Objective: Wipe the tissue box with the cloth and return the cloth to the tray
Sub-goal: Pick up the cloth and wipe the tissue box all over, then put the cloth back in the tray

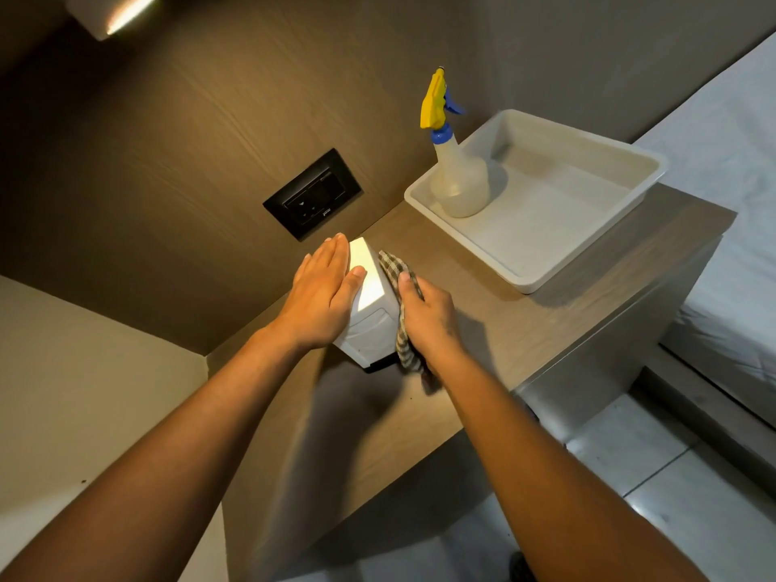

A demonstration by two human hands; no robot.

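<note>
A white tissue box (371, 304) stands on the wooden bedside top, close to the wall. My left hand (325, 294) lies flat against its left side with the thumb over the top, holding it steady. My right hand (428, 317) presses a brown-and-white checked cloth (401, 312) against the box's right side; the cloth hangs down past the box's lower corner. A white plastic tray (529, 283) sits to the back right on the same top, apart from the box.
A clear spray bottle (457, 178) with a yellow and blue trigger stands in the tray's left corner. A black wall socket (313, 195) is behind the box. A bed with a white sheet (730, 170) is on the right; tiled floor lies below.
</note>
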